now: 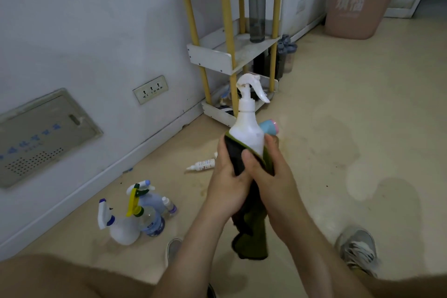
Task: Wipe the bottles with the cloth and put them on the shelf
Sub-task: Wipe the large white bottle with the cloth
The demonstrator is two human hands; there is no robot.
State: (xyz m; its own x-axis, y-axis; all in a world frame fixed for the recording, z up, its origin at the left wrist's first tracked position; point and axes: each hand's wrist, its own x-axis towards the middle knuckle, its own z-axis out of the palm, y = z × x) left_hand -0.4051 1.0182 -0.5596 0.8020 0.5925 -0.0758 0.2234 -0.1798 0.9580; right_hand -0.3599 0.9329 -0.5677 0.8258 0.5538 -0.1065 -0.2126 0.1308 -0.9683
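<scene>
Left hand (pixel 226 180), right hand (pixel 274 174) grip cloth (pixel 254 237), bottle (pixel 246 128) — floor (pixel 362 104) bare rightward.

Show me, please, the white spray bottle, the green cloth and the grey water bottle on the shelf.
white spray bottle (pixel 246 128), head view, on its bare white body.
green cloth (pixel 256 244), head view, on its hanging lower end.
grey water bottle (pixel 257 14), head view, on the middle of its body.
</scene>
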